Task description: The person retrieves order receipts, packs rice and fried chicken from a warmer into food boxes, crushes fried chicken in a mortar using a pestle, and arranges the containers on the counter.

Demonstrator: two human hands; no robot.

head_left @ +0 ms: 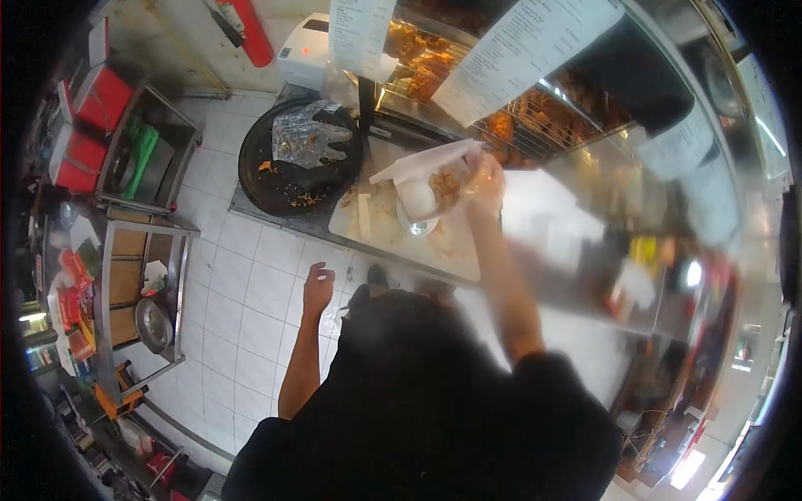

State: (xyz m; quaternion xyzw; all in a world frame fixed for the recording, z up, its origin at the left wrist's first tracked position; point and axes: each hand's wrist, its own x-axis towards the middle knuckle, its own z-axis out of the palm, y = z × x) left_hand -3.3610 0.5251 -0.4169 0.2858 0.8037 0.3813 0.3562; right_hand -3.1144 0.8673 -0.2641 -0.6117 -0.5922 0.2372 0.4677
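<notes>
An open paper takeaway box [404,159] holds a white mound of rice [417,198] and chopped brown meat [444,185]. It sits over a small white scale [418,226] on a stained cutting board [376,225]. My right hand [484,185] is at the box's right end, with its fingers drawn together. Glare and blur hide whether they grip the box edge or a small piece. My left hand [317,290] hangs above the tiled floor, away from the counter, loosely curled with fingers slightly apart and nothing in it.
Left of the board, a dark round pan [267,188] holds crumbs and a crumpled clear plastic glove [309,138]. Behind stands a lit display case with fried pieces [501,129] on racks. Paper sheets [526,54] hang before it. Metal shelving [109,284] lines the left.
</notes>
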